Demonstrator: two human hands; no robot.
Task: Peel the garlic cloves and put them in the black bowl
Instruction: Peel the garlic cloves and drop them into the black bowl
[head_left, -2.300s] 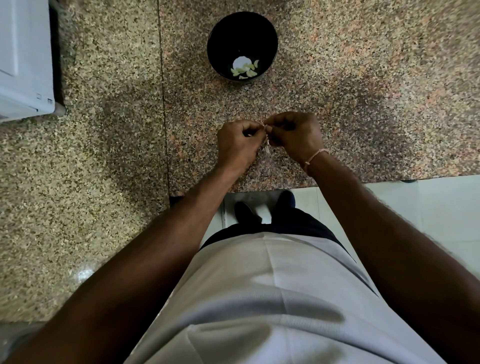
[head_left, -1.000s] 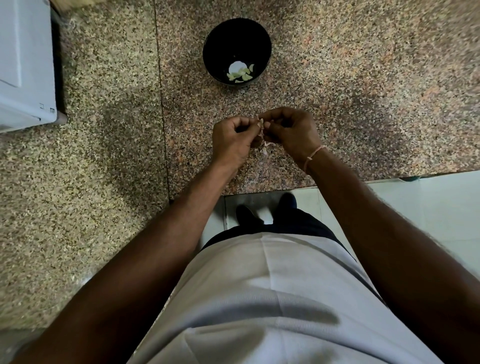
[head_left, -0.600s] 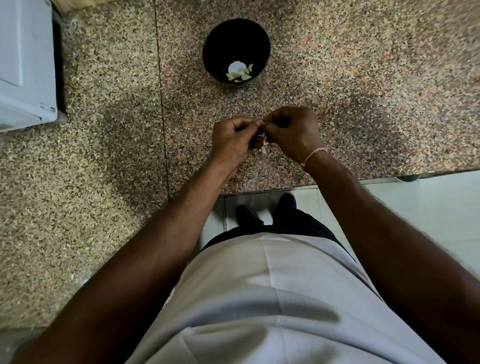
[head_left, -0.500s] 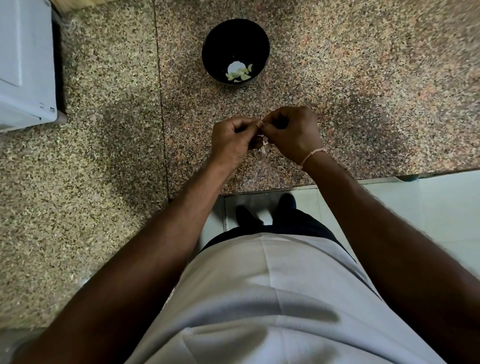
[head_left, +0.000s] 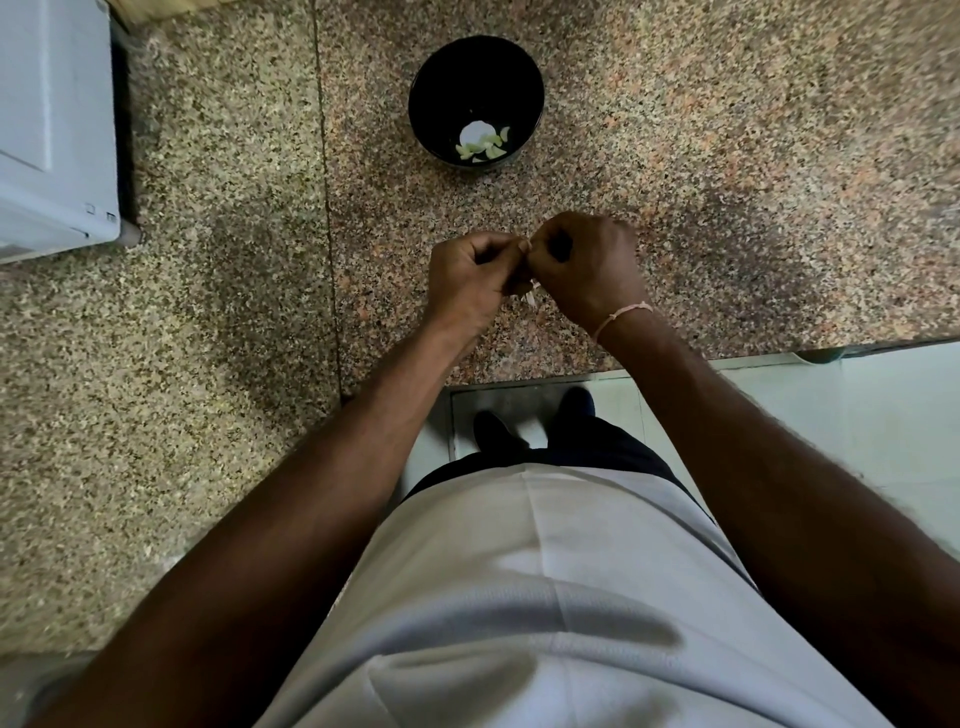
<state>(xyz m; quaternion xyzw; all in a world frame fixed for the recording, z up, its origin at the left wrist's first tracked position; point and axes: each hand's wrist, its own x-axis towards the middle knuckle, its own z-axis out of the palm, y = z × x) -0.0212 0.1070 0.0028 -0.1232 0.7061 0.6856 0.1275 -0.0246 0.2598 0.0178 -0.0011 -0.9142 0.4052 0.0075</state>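
Observation:
A black bowl (head_left: 476, 67) stands on the speckled granite counter (head_left: 727, 182), a short way beyond my hands. Several peeled pale cloves (head_left: 485, 147) lie at its bottom. My left hand (head_left: 470, 283) and my right hand (head_left: 587, 267) meet fingertip to fingertip above the counter and pinch one small garlic clove (head_left: 525, 246) between them. Most of the clove is hidden by my curled fingers. A strip of papery skin (head_left: 531, 296) hangs below the fingertips.
A white appliance (head_left: 52, 130) stands on the counter at the far left. The counter's front edge (head_left: 779, 353) runs just below my wrists, with a pale tiled floor (head_left: 857, 415) and my feet under it. A seam (head_left: 324, 208) splits the counter left of the bowl.
Both hands stay together in the same place, fingers working slightly on the clove. The view has shifted a little, so the bowl sits lower in frame than 2.3 s ago.

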